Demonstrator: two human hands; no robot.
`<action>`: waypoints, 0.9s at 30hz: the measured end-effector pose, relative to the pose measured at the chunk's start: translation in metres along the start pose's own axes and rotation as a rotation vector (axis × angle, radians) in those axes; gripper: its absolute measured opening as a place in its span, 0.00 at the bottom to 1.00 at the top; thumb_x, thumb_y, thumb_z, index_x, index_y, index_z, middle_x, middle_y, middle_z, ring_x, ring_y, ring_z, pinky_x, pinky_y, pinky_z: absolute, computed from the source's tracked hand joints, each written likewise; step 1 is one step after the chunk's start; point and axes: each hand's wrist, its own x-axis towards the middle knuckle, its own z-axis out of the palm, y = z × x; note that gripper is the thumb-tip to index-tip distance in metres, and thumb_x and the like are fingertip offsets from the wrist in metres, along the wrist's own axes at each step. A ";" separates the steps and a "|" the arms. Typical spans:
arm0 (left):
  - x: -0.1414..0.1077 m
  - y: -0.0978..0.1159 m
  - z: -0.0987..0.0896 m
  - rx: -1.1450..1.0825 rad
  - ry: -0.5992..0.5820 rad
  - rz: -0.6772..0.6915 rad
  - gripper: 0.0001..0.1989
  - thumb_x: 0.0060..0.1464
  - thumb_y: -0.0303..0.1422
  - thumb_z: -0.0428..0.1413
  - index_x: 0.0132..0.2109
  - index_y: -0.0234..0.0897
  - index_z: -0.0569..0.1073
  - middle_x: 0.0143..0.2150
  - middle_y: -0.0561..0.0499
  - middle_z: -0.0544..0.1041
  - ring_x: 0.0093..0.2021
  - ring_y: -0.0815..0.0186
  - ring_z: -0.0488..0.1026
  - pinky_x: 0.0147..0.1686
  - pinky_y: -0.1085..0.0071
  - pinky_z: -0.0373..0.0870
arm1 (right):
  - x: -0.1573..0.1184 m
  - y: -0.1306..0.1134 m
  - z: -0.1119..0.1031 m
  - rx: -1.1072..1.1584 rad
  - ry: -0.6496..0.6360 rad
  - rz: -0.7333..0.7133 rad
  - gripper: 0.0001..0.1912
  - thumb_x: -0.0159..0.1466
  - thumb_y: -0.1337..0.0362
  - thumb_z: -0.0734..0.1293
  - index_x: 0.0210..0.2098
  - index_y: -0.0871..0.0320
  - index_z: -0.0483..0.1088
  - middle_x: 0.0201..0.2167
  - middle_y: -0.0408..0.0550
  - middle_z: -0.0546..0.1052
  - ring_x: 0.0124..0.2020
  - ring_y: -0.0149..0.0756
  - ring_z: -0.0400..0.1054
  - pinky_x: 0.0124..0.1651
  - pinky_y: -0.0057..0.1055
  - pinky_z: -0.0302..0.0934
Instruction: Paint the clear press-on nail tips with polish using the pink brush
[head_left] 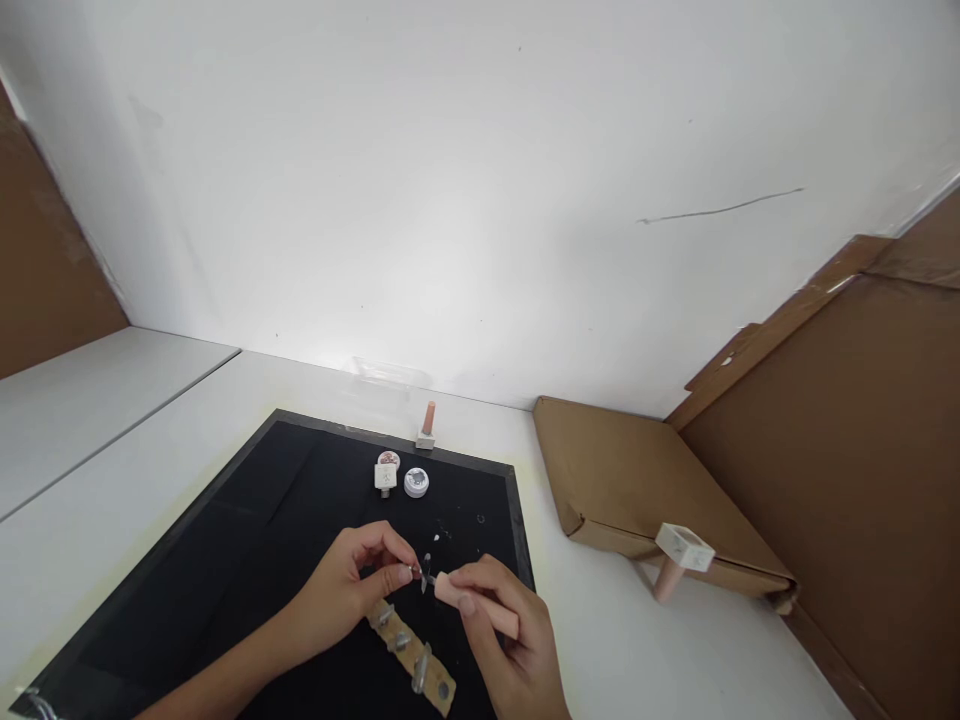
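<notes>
From my remote seat I see the left hand [360,572] with thumb and forefinger pinched on a tiny item [417,570], too small for me to identify; the right hand [514,640] has its fingers wrapped round a peach handle [480,606], narrow end pointing left; a clear sliver [426,578] sits between the two sets of fingertips, over the black mat [330,510], and I cannot tell which of them bears it.

My first worry is that pinch; so little is gripped that a slight roll of the thumb could drop the item; a push from the handle's narrow end could knock the sliver askew, since the two meet almost tip to tip. The cardboard strip [412,655] lies just below both hands, clear pieces standing along it; a sagging wrist could brush them loose. Farther off, the white bottle [385,476] points its neck toward the hands, beside a round jar [416,483]; I cannot tell whether it is open, but if so, a nudge could spill it onto the mat.
</notes>
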 end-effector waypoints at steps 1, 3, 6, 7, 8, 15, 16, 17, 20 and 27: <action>0.000 0.000 0.000 -0.004 -0.002 -0.001 0.08 0.51 0.35 0.61 0.31 0.33 0.75 0.29 0.50 0.77 0.30 0.67 0.72 0.33 0.72 0.66 | 0.000 0.000 0.000 -0.001 0.003 -0.001 0.07 0.63 0.70 0.61 0.34 0.54 0.70 0.24 0.41 0.72 0.23 0.29 0.64 0.25 0.23 0.57; 0.000 0.000 0.000 -0.014 -0.006 -0.001 0.08 0.51 0.35 0.61 0.32 0.33 0.74 0.30 0.49 0.77 0.31 0.66 0.73 0.34 0.71 0.66 | 0.000 0.000 0.000 -0.002 0.006 0.000 0.07 0.63 0.70 0.61 0.33 0.54 0.70 0.24 0.41 0.72 0.23 0.29 0.65 0.26 0.23 0.57; 0.000 0.000 0.001 -0.030 -0.012 0.006 0.09 0.51 0.36 0.61 0.31 0.34 0.73 0.30 0.50 0.77 0.32 0.66 0.73 0.34 0.71 0.66 | 0.000 0.000 0.000 0.001 0.003 -0.003 0.07 0.63 0.70 0.61 0.34 0.54 0.69 0.24 0.40 0.71 0.23 0.28 0.64 0.25 0.23 0.57; 0.000 0.000 0.001 -0.034 -0.013 0.009 0.09 0.52 0.36 0.61 0.31 0.34 0.73 0.30 0.50 0.77 0.32 0.66 0.73 0.34 0.71 0.66 | 0.000 0.000 0.000 0.001 0.002 -0.005 0.07 0.63 0.71 0.61 0.33 0.54 0.69 0.24 0.40 0.71 0.23 0.28 0.64 0.26 0.23 0.57; 0.000 0.000 0.001 -0.038 -0.013 0.012 0.09 0.51 0.36 0.61 0.31 0.34 0.73 0.30 0.50 0.76 0.32 0.66 0.73 0.34 0.72 0.66 | 0.000 -0.001 0.000 0.003 0.000 -0.008 0.07 0.63 0.71 0.61 0.33 0.54 0.69 0.24 0.40 0.71 0.23 0.28 0.64 0.26 0.23 0.57; 0.000 0.000 0.001 -0.061 -0.012 0.033 0.10 0.52 0.37 0.60 0.30 0.34 0.72 0.29 0.51 0.74 0.31 0.68 0.71 0.34 0.72 0.65 | 0.000 -0.002 0.000 0.014 -0.016 -0.006 0.07 0.63 0.71 0.61 0.33 0.54 0.69 0.23 0.40 0.71 0.22 0.28 0.63 0.24 0.23 0.56; 0.000 0.000 0.001 -0.063 -0.012 0.035 0.11 0.52 0.37 0.60 0.30 0.34 0.72 0.29 0.52 0.74 0.31 0.68 0.71 0.34 0.72 0.65 | -0.001 -0.002 0.000 0.015 -0.017 -0.005 0.07 0.63 0.71 0.61 0.33 0.54 0.69 0.23 0.40 0.71 0.22 0.28 0.63 0.25 0.23 0.56; 0.001 0.001 0.001 -0.065 -0.011 0.037 0.11 0.52 0.37 0.60 0.30 0.34 0.72 0.29 0.52 0.73 0.31 0.68 0.71 0.34 0.72 0.64 | -0.001 -0.002 0.000 0.017 -0.018 -0.006 0.07 0.63 0.70 0.61 0.34 0.54 0.69 0.23 0.40 0.71 0.22 0.28 0.64 0.26 0.23 0.57; 0.001 0.001 0.001 -0.071 -0.010 0.040 0.11 0.52 0.37 0.60 0.29 0.34 0.71 0.29 0.52 0.73 0.31 0.68 0.70 0.33 0.72 0.64 | -0.001 -0.001 0.000 0.025 -0.027 -0.007 0.07 0.63 0.70 0.61 0.34 0.54 0.68 0.24 0.40 0.71 0.23 0.28 0.64 0.28 0.23 0.59; 0.001 0.000 0.001 -0.067 -0.013 0.049 0.10 0.53 0.36 0.59 0.29 0.34 0.71 0.29 0.52 0.72 0.31 0.69 0.68 0.33 0.73 0.63 | 0.001 -0.002 0.000 0.052 -0.043 0.007 0.06 0.62 0.69 0.61 0.32 0.54 0.69 0.22 0.39 0.72 0.22 0.27 0.64 0.27 0.22 0.58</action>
